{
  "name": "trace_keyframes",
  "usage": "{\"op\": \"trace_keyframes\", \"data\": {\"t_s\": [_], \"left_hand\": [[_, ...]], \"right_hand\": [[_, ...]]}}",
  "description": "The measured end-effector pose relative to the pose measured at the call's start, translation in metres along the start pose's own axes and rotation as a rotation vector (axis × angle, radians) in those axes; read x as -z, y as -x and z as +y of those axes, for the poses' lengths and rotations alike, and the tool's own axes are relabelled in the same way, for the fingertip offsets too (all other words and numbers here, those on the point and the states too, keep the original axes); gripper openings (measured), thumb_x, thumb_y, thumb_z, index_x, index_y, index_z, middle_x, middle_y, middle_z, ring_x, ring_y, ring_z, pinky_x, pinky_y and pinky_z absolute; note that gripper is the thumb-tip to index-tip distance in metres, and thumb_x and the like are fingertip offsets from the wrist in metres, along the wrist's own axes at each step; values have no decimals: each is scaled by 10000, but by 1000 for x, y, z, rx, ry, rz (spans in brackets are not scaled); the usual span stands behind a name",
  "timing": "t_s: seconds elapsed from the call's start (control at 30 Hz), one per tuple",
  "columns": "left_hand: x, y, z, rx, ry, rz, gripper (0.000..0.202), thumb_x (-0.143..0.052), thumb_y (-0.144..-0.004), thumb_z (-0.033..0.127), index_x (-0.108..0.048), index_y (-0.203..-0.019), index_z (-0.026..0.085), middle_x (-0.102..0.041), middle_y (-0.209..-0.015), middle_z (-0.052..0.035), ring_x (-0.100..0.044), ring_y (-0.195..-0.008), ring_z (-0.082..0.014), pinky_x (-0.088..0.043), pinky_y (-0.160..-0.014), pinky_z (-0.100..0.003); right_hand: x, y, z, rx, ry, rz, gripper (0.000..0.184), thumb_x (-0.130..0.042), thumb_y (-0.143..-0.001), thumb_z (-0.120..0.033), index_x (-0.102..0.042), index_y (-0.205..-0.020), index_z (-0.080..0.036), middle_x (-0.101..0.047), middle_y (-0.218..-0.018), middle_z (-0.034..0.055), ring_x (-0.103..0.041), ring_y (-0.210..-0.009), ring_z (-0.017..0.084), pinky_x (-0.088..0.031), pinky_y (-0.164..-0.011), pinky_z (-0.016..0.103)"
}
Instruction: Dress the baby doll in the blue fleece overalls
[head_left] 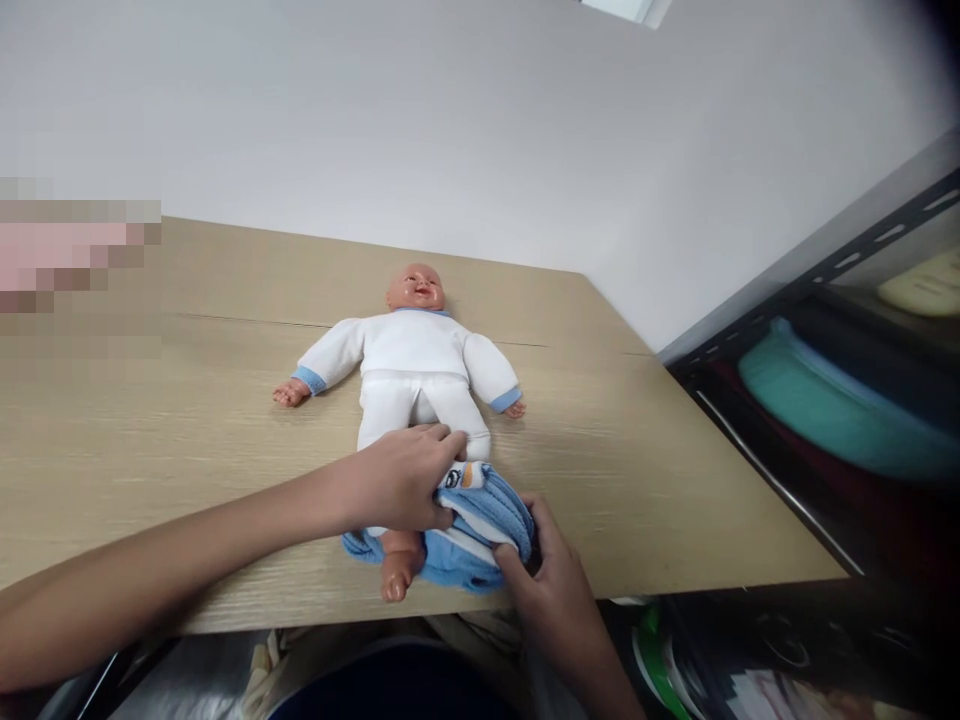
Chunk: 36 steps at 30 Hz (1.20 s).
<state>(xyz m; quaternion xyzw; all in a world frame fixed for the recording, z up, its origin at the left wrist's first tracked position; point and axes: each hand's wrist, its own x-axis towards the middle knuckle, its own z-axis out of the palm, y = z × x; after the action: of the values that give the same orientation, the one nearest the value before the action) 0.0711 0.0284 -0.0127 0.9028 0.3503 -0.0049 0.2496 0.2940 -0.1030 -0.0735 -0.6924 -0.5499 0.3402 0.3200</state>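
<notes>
A baby doll in a white top and trousers with blue cuffs lies on its back, head toward the wall. Bunched around its lower legs is a blue and white garment with a small printed patch. My left hand pinches the garment's upper edge over the doll's leg. Gripping the bunched cloth from the side, my right hand has its thumb on top. One bare doll foot shows below my left wrist; the other foot is hidden in the cloth.
The wooden table ends just below the doll's foot. At the right stands a dark metal rack holding a teal basin. A pale wall rises behind the table. A blurred pink patch is at the left.
</notes>
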Motion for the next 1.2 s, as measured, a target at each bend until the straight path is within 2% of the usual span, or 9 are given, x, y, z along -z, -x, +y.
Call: {"op": "trace_keyframes", "data": {"t_s": [0.13, 0.27, 0.37, 0.5, 0.7, 0.87, 0.97, 1.07, 1.2], "left_hand": [[1, 0, -2, 39, 119, -41, 505, -878, -846, 303, -556, -1226, 223, -764, -1239, -139, -755, -1133, -374, -583, -933, -441], [-4, -3, -8, 18, 259, -9, 629, -845, -817, 270, -478, -1324, 214, -766, -1194, -127, -749, -1032, -342, -557, -860, -419], [-7, -5, -14, -47, 390, 50, 624, -823, -801, 256, -475, -1316, 210, -742, -1209, -121, -736, -1034, -318, -557, -871, -404], [-7, -6, -19, -75, 548, 81, 521, -746, -856, 317, -498, -1304, 223, -730, -1159, -87, -744, -1041, -303, -572, -888, -408], [-4, -5, -17, 4, 593, 122, 415, -661, -929, 362, -489, -1282, 227, -732, -1132, -73, -725, -946, -264, -581, -861, -419], [-5, -7, -17, -47, 686, 122, 420, -678, -927, 309, -508, -1305, 237, -736, -1295, -99, -743, -1197, -289, -600, -1057, -454], [-3, -7, -20, -161, 756, 82, 554, -732, -883, 291, -465, -1365, 240, -703, -1432, -147, -691, -1407, -330, -569, -1188, -497], [2, -6, -24, -221, 726, 33, 693, -791, -834, 268, -446, -1433, 229, -654, -1521, -192, -676, -1456, -368, -564, -1218, -527], [4, -7, -25, -223, 661, 84, 736, -815, -811, 235, -460, -1456, 213, -658, -1525, -198, -677, -1451, -392, -584, -1175, -525]], "right_hand": [[-12, 4, 22, -33, -167, 41, 632, -739, -910, -525, -686, -1471, -237, -792, -1461, 147, -726, -1379, 414, -557, -1192, 574], [-25, 3, 43, -50, -307, 78, 643, -781, -911, -533, -707, -1477, -238, -764, -1534, 156, -690, -1463, 425, -486, -1307, 639], [-28, -3, 45, -12, -469, 70, 575, -826, -921, -468, -709, -1439, -248, -816, -1419, 125, -760, -1354, 367, -588, -1217, 548], [-30, -9, 29, 35, -598, 19, 443, -842, -934, -390, -705, -1333, -255, -855, -1202, 84, -810, -1135, 296, -664, -1019, 411], [-37, -3, 12, -10, -620, 42, 514, -853, -946, -438, -609, -1367, -275, -845, -1201, 92, -822, -1115, 297, -662, -1030, 422], [-35, -3, 8, -24, -551, -89, 510, -766, -992, -501, -536, -1415, -330, -791, -1087, 38, -779, -947, 286, -661, -861, 409], [-32, -9, 6, -4, -542, -61, 548, -812, -962, -498, -515, -1389, -323, -763, -1072, 33, -755, -942, 282, -642, -868, 408], [-32, -12, 8, 15, -586, -16, 667, -864, -949, -601, -471, -1412, -324, -788, -1133, 55, -786, -1033, 302, -639, -932, 432], [-34, -12, 14, 49, -657, 7, 780, -896, -943, -676, -417, -1462, -347, -797, -1036, 12, -800, -937, 297, -640, -836, 415]]}}
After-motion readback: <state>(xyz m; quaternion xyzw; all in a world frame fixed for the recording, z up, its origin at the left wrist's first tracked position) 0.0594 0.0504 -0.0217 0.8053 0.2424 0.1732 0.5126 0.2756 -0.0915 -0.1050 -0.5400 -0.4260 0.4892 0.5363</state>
